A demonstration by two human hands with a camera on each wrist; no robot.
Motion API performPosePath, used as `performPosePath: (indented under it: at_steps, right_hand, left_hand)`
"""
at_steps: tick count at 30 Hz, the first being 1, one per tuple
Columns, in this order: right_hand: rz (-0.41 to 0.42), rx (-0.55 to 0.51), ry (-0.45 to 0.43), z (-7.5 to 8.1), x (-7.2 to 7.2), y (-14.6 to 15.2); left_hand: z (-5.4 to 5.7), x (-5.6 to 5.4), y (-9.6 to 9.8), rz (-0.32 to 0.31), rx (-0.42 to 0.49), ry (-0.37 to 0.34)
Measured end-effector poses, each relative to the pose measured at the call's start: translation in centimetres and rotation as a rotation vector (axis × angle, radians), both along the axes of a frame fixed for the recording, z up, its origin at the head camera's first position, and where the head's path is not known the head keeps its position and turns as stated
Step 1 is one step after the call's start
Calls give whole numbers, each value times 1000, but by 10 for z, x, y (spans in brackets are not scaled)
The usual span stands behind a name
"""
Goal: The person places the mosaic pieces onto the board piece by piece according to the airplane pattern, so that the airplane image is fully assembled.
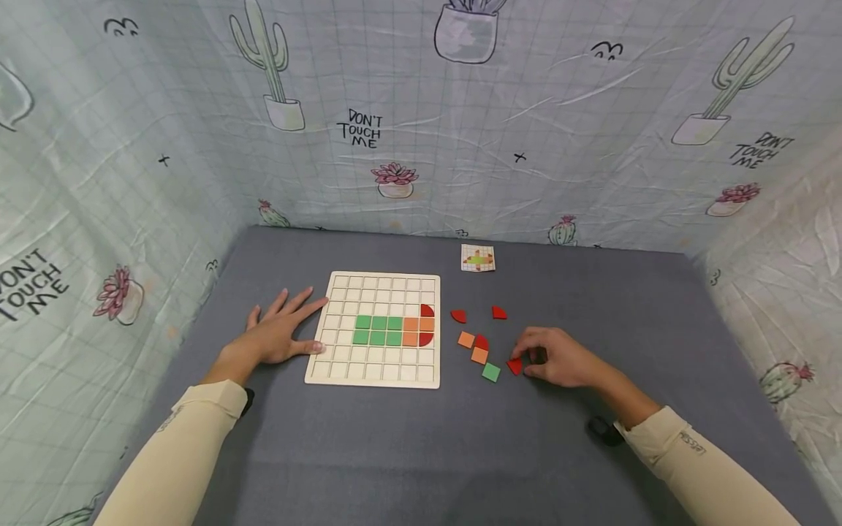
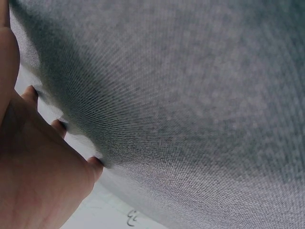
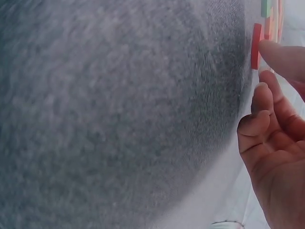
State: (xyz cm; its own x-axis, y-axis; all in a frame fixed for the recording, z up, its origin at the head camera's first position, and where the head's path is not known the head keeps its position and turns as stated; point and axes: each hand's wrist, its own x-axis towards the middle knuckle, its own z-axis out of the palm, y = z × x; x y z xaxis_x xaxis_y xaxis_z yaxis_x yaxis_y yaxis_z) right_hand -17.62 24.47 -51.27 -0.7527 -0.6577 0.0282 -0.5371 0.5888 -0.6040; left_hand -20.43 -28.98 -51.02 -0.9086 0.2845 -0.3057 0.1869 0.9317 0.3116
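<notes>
A pale wooden grid board (image 1: 373, 372) lies on the table, with green square tiles (image 1: 378, 323), orange square tiles and two red quarter-circle tiles (image 1: 427, 311) set in its cells. My left hand (image 1: 279, 332) rests with spread fingers at the board's left edge, thumb and a fingertip on its rim. Right of the board, my right hand (image 1: 558, 356) pinches a red quarter-circle tile (image 1: 514, 366) between thumb and fingers. That red tile (image 3: 256, 46) stands edge-on at the thumb in the right wrist view. In the left wrist view the left hand (image 2: 43, 162) shows against grey cloth, the board hidden.
Between board and right hand lie loose tiles: orange squares (image 1: 466, 339), a green square (image 1: 491, 372) and red quarter-circles (image 1: 499, 313). Behind them is a small picture card (image 1: 477, 258) with a coloured pattern. Printed cloth (image 1: 454, 197) hangs at the table's back and sides.
</notes>
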Motion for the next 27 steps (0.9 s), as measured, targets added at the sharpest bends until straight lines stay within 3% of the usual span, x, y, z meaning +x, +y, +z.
performPosePath:
  at_steps: [11, 27]
  right_hand:
    - [41, 25, 30, 1, -1, -23]
    - [140, 181, 77, 3, -8, -47]
  left_hand:
    - [-1, 0, -1, -1, 5, -1]
    - [-8, -3, -4, 0, 0, -1]
